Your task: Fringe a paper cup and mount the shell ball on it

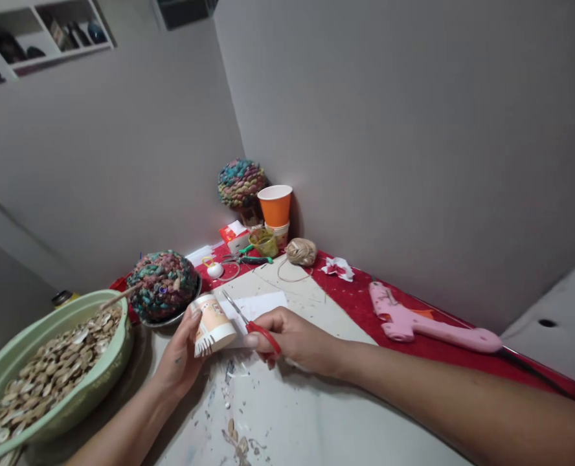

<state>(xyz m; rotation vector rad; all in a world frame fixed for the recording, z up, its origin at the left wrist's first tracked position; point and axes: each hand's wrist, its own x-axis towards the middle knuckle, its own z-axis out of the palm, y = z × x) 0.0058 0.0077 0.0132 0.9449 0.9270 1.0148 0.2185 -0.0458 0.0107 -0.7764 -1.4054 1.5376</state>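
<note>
A paper cup (214,323) with a printed pattern lies tilted in my left hand (183,353), its rim end toward the lower right. Several short slits show along one edge of the cup. My right hand (287,340) grips red-handled scissors (263,336), fingers around the handles. The metal blades point up and left, close beside the cup; I cannot tell if they touch it. A white sheet of paper (261,304) lies on the table behind the cup and scissors.
A green bowl (115,362) of pistachio-like shells stands at left, beside a colourful shell-covered ball (164,285). Behind are an orange cup (275,210), a twine ball (301,251) and green-handled pliers (256,260). A pink glue gun (414,320) lies at right. Shell bits litter the front.
</note>
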